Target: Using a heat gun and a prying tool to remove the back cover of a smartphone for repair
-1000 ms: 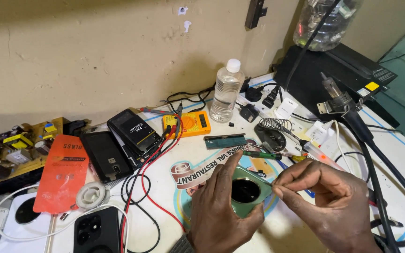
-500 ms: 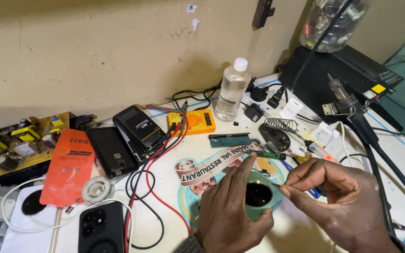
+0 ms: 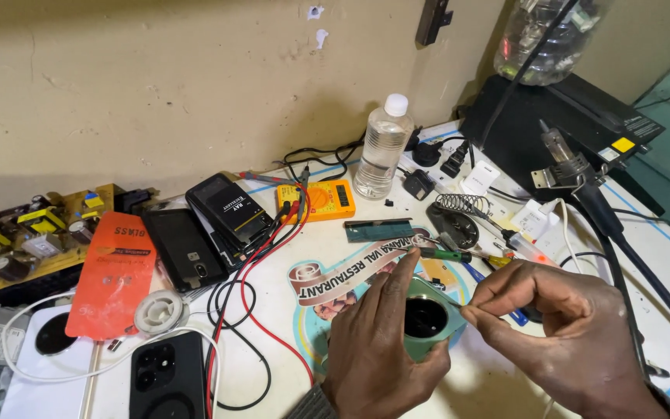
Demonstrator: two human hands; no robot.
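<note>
White worktable point(image 3: 498, 380), cluttered: clear plastic water bottle point(image 3: 382, 147) at 12 o'clock, yellow multimeter point(image 3: 322, 202) w/ red leads centre, black phones point(image 3: 195, 240) at 9, orange flat packet point(image 3: 114, 275) beside, solder spool point(image 3: 160, 311) at 8.

Both hands low, close together over the worktop point(image 3: 505, 388). My left hand point(image 3: 378, 349) is palm down, fingers curled in a loose grip, index finger stretched forward and away from me. My right hand point(image 3: 571, 330) sits just right of it, thumb and forefinger pinched tight, tips pointing toward the left hand, wrist angled in.
</note>
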